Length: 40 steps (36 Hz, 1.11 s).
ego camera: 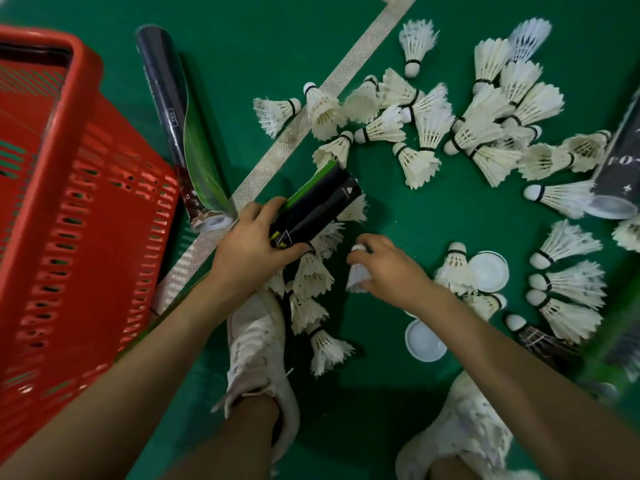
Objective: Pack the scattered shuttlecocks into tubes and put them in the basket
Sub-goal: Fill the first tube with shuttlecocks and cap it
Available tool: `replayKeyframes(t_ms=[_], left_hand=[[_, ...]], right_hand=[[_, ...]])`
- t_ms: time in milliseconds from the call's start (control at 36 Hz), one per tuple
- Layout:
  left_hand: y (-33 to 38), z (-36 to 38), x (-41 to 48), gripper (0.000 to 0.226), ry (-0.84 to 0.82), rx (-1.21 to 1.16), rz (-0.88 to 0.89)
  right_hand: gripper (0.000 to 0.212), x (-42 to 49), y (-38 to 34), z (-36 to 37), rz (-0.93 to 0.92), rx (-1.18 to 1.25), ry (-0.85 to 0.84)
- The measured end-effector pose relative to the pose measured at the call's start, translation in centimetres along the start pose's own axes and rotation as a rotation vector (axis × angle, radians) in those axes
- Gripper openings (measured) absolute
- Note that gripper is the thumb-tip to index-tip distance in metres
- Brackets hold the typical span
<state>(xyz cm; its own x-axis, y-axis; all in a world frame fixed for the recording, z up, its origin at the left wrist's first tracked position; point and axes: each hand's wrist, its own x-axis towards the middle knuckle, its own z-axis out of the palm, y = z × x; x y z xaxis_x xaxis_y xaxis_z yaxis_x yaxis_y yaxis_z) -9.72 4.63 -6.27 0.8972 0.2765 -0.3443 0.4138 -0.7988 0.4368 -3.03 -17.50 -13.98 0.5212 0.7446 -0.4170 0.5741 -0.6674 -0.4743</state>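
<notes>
— Left hand (pixel 254 240), state?
— Curled round near end of short black-and-green cardboard tube (pixel 315 206), thumb on top, fingers underneath. Tube tilted, far end pointing far-right, raised over green court floor (pixel 242 46). White feathers showing at that far end; inside tube or behind it, cannot tell.
— Right hand (pixel 391 268)?
— Pinching single white feathered shuttlecock (pixel 358 277), cork end far, skirt near. Just right of held tube, apart from it.
— Other shuttlecocks?
— Loose heap of white shuttlecocks (pixel 433 126) far and right of both hands, some across pale court line (pixel 332 84). Short string of shuttlecocks (pixel 311 282) near, beside left white lace-up shoe (pixel 259 344). Fan of shuttlecocks (pixel 568 292) near right edge, corks pointing left. One dark-feathered shuttlecock (pixel 533 336) just nearer than those.
— Tubes, basket?
— Long dark tube with green panel (pixel 176 126) flat on floor, white end near, between left hand and red perforated plastic basket (pixel 86 209). Basket at left edge; contents not discernible. Dark printed tube (pixel 620 157) at right edge, partly out of view. Two round white plastic lids (pixel 490 271) (pixel 426 339) on floor, right of right hand.
</notes>
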Motion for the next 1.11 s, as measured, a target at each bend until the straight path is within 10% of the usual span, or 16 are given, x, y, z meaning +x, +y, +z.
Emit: replayKeyframes(t_ms=[472,806,1111], left_hand=[[4.0,2.9,-0.3,0.078,-0.107,0.037,0.130],[6.4,4.3,-0.2,0.079,-0.117,0.048,0.228],[7.1,4.1,-0.3,0.083,-0.097,0.007,0.234]], right_hand=[[0.014,-1.9,5.4,-7.7,0.644,1.352,0.882],[0.024,-2.3,5.5,-9.0,0.621,1.377,0.473],[0.057,-3.0,4.0,-9.1,0.325,1.173,0.528]])
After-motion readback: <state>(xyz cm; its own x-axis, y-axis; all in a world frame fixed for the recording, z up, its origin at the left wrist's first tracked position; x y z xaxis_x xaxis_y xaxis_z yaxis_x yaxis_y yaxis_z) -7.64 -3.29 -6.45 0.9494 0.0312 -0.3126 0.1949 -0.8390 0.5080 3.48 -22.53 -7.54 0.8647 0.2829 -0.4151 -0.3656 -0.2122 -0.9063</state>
